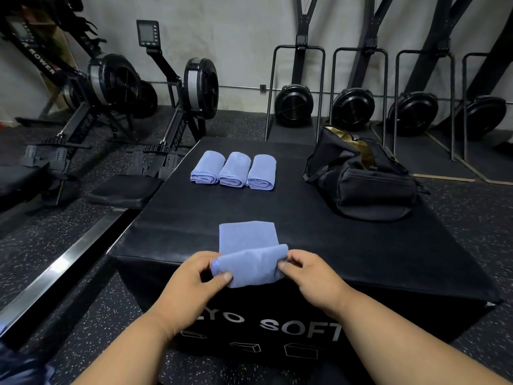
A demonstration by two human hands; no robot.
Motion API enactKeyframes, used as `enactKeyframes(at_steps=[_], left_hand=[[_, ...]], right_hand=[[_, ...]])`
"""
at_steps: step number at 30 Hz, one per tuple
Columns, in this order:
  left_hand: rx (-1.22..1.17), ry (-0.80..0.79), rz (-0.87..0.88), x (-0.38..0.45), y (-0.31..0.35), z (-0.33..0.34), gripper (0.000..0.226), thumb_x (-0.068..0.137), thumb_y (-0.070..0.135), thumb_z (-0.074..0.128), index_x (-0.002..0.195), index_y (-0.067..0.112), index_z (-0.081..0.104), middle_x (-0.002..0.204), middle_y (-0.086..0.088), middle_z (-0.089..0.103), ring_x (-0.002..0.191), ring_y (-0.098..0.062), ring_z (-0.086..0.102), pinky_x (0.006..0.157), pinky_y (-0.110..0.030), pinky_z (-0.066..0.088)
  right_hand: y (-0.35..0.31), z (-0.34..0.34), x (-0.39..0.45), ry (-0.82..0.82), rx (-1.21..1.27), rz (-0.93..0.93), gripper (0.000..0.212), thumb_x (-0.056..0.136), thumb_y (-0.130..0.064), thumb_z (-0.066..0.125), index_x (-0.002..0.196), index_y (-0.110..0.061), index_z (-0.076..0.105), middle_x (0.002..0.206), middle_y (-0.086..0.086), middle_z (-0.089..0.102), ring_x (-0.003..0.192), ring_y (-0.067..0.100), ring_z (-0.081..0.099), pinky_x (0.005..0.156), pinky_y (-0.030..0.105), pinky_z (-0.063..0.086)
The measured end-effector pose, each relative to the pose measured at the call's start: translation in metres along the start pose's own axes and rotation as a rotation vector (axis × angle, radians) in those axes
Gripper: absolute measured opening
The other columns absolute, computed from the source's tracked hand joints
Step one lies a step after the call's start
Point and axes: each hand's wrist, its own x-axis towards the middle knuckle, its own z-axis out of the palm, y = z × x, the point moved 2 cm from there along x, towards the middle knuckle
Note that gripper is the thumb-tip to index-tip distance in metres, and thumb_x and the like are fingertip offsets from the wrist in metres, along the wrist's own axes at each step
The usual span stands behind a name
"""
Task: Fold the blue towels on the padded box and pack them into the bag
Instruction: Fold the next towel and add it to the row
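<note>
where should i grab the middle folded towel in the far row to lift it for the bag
Pinch the middle folded towel from above across its short width, near its centre. It lies flat with its neighbours touching or nearly touching both long sides, so fingers at its near layered end and far end should keep the folds together.

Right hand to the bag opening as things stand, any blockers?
Probably yes, once it lets go. The right hand is pinching the blue towel together with the left hand. The bag sits on the same side, its top gaping open, with only bare padded box between.
</note>
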Motion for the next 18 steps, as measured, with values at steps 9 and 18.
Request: enactKeyframes(at_steps=[9, 18], left_hand=[[-0.228, 0.088, -0.283, 0.013, -0.012, 0.015, 0.017, 0.098, 0.037, 0.071, 0.112, 0.031, 0.064, 0.08, 0.007, 0.077, 0.075, -0.003, 0.072, 0.073, -0.023, 0.05], [-0.209, 0.133, -0.392, 0.021, -0.008, 0.023, 0.009, 0.095, 0.039, 0.065, 0.103, 0.035, 0.067, 0.089, 0.015, 0.077, 0.087, -0.007, 0.071, 0.081, -0.031, 0.055]], right_hand=[[0.01, 0.012, 0.019, 0.158, 0.027, 0.14, 0.016, 0.093, -0.03, 0.071, 0.107, -0.034, 0.068, 0.083, -0.009, 0.076, 0.077, 0.008, 0.071, 0.07, 0.025, 0.056], [0.003, 0.019, 0.02, 0.106, 0.087, 0.224, 0.024, 0.084, -0.039, 0.062, 0.078, -0.019, 0.051, 0.071, -0.011, 0.05, 0.067, 0.012, 0.044, 0.067, 0.032, 0.038]])
